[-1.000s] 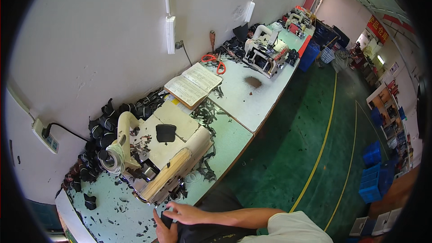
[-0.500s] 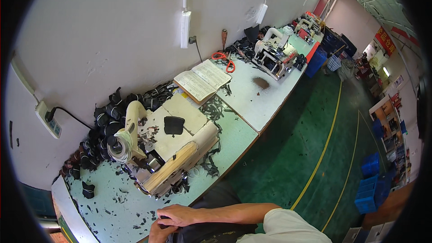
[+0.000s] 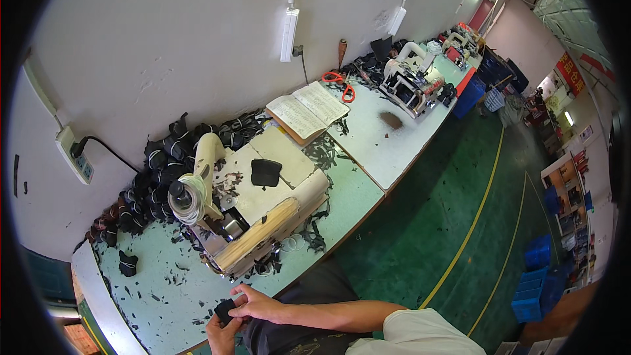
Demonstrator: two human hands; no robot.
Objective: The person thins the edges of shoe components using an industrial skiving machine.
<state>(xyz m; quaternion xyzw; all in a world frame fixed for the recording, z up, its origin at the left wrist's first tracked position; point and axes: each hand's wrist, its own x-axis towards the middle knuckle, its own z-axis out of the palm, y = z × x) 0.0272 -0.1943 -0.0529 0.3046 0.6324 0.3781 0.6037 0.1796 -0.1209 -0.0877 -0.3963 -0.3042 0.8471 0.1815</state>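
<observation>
Just off the near edge of the table, my left hand [image 3: 221, 336] pinches a small black leather-like piece [image 3: 225, 311]. From the right, my right hand [image 3: 257, 304] reaches in with bent fingers and grips the same piece at its side. Beyond my hands stands a cream machine [image 3: 289, 158] with a curved arm and a coil of white cord [image 3: 188, 200]. On its flat top lies a black patch [image 3: 266, 173]. One dark bundle tied with pale cord [image 3: 128, 263] rests by itself on the left of the table.
Tied black bundles [image 3: 158, 187] are heaped along the wall. Black scraps [image 3: 197, 320] litter the table [image 3: 158, 315]. An open notebook [image 3: 309, 112], red-handled scissors [image 3: 347, 92] and a second machine [image 3: 409, 82] are farther along. Blue crates [image 3: 529, 296] stand on the green floor.
The black piece, earlier hidden by my hands, now shows between my fingers. My left hand has shifted slightly left. The whole view has tilted a little.
</observation>
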